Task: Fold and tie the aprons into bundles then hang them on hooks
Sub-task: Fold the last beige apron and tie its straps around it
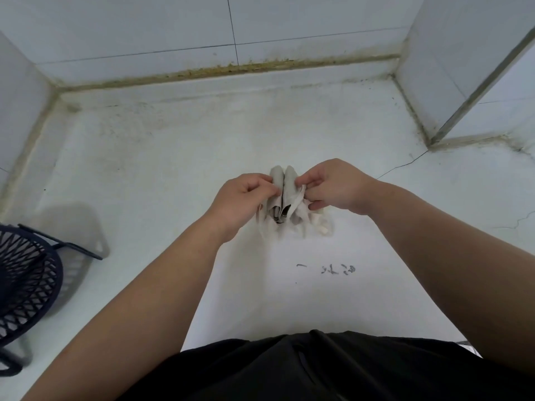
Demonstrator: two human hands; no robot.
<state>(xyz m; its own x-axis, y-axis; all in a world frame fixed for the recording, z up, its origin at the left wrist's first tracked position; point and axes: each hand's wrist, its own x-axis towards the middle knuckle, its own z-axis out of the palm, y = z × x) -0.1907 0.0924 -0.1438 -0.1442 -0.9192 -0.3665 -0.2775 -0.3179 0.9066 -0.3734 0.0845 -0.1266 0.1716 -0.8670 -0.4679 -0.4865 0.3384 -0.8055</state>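
Observation:
A small grey-beige apron (pixel 285 195), folded into a tight bundle, is held in the air in front of me over the floor. My left hand (pixel 241 198) pinches its left side between thumb and fingers. On the bundle's right side, my right hand (pixel 333 186) grips a pale strap (pixel 298 202) that crosses the bundle diagonally. More loose straps hang down below the bundle. No hooks are in view.
A dark woven chair (pixel 26 282) with metal legs stands at the left edge. White tiled walls (pixel 173 30) close off the far side, with a tiled pillar (pixel 463 59) at the right. The pale floor (pixel 173 157) has cracks and dark marks (pixel 338 269) on it.

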